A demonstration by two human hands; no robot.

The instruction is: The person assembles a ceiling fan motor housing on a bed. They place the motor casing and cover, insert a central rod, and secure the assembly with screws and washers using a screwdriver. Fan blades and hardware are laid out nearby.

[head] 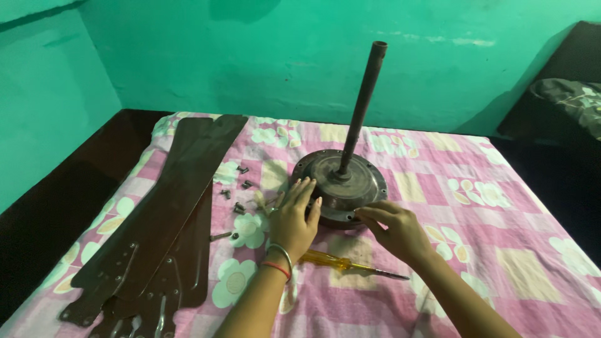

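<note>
A round brown ceiling-fan motor housing (350, 172) lies on a pink flowered cloth (476, 225), with its long downrod (363, 106) standing up, tilted slightly right. My left hand (295, 218) rests flat against the housing's left rim, fingers spread. My right hand (394, 228) pinches at the front rim with thumb and fingertips; whether it holds a small part I cannot tell. A yellow-handled screwdriver (341, 263) lies on the cloth between my forearms.
Stacked dark brown fan blades (169, 213) lie at the left, mounting brackets toward me. Several loose screws (236, 194) are scattered between blades and motor. A green wall (282, 56) stands behind; a dark cushion (570, 100) sits at far right.
</note>
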